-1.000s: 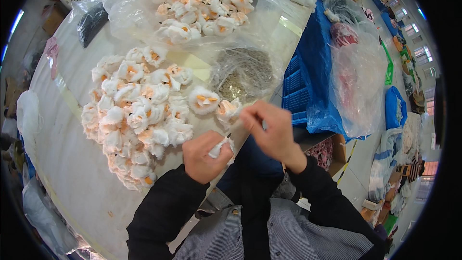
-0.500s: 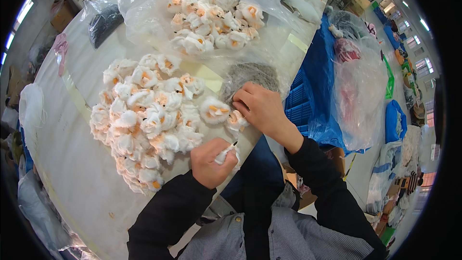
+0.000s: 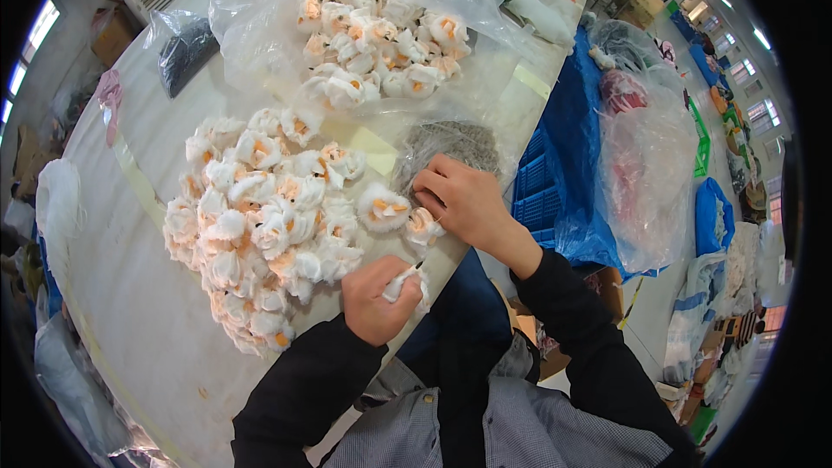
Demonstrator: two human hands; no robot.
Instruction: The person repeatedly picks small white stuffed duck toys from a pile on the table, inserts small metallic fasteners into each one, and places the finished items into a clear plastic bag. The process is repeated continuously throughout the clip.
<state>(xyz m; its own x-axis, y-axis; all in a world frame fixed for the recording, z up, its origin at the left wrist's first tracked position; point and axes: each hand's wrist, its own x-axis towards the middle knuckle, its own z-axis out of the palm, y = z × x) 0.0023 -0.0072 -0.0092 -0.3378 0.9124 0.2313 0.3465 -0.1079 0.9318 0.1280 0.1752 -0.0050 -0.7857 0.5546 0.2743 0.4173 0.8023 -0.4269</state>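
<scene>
Near the table's front edge, my left hand (image 3: 378, 302) is closed around a small white plush piece (image 3: 404, 286), and a thin dark tip pokes up from it. My right hand (image 3: 468, 205) rests farther right, its fingers bent together at the near edge of a clear bag with a grey, fine-textured mass (image 3: 459, 144). What those fingertips hold, if anything, is hidden. Just left of them lie a white plush piece with orange parts (image 3: 384, 208) and a similar peach-and-white plush piece (image 3: 422, 227). A large heap of such plush pieces (image 3: 269, 217) covers the table to the left.
At the back, more plush pieces (image 3: 381, 43) lie on clear plastic sheeting (image 3: 260, 13). A bag of dark material (image 3: 186, 52) sits far left on the white table (image 3: 130, 295). Beyond the right edge stand blue crates (image 3: 534, 182) and a big clear sack (image 3: 637, 182).
Both hands stay in nearly the same places. The right hand has shifted very slightly, and the dark tip above the left hand's plush piece leans a little differently. The view has moved slightly.
</scene>
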